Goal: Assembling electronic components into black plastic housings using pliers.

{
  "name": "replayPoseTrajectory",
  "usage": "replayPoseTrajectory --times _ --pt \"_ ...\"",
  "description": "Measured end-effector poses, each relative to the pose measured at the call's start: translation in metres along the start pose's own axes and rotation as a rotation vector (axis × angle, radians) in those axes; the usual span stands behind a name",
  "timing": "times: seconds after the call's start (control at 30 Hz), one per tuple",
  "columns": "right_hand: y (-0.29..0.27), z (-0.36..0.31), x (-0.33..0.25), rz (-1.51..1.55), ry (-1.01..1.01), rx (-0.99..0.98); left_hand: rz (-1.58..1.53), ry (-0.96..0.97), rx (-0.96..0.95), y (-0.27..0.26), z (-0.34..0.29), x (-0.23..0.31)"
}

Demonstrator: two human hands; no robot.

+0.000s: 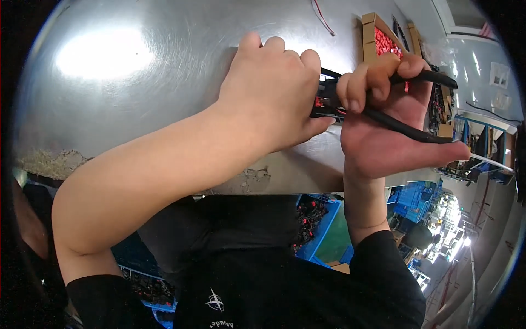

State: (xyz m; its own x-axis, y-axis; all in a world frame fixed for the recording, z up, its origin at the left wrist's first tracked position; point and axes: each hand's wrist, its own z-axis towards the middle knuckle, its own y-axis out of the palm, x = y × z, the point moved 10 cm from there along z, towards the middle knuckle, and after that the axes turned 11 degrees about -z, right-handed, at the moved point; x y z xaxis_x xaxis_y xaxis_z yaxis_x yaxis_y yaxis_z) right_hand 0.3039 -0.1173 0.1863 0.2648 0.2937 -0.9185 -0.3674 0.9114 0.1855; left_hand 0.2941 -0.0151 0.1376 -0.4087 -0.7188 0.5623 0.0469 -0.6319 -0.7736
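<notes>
My left hand (268, 93) is closed, knuckles up, around a small black part (327, 90) with red bits in it. Most of that part is covered by the fingers. Beside it my right hand (383, 120), palm turned up, has its fingers curled round the pliers (402, 128). Two black handles stick out to the right, spread apart, one lying along the thumb. The jaws meet the black part between both hands, but the exact contact is hidden.
A cardboard box (369, 41) of small red parts stands at the back right of the metal table (181, 60). A red wire (323, 19) lies at the far edge. Below the table are blue crates (319, 227) of black and red parts.
</notes>
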Motion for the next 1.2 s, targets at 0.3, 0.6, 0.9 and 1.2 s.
replayPoseTrajectory --times 0.3,0.6,0.9,1.2 --pt "0.006 0.019 -0.006 0.058 0.085 -0.369 -0.018 0.096 0.033 0.0 0.013 0.016" --pt "0.007 0.039 0.01 0.201 0.161 -0.615 -0.027 0.239 -0.012 0.008 0.017 0.018" --pt "0.037 0.04 0.017 0.33 0.187 -0.977 -0.041 0.275 -0.042 0.011 0.017 0.013" --pt "0.065 0.034 0.014 0.497 0.294 -1.079 -0.056 0.307 -0.113 0.008 0.018 0.013"
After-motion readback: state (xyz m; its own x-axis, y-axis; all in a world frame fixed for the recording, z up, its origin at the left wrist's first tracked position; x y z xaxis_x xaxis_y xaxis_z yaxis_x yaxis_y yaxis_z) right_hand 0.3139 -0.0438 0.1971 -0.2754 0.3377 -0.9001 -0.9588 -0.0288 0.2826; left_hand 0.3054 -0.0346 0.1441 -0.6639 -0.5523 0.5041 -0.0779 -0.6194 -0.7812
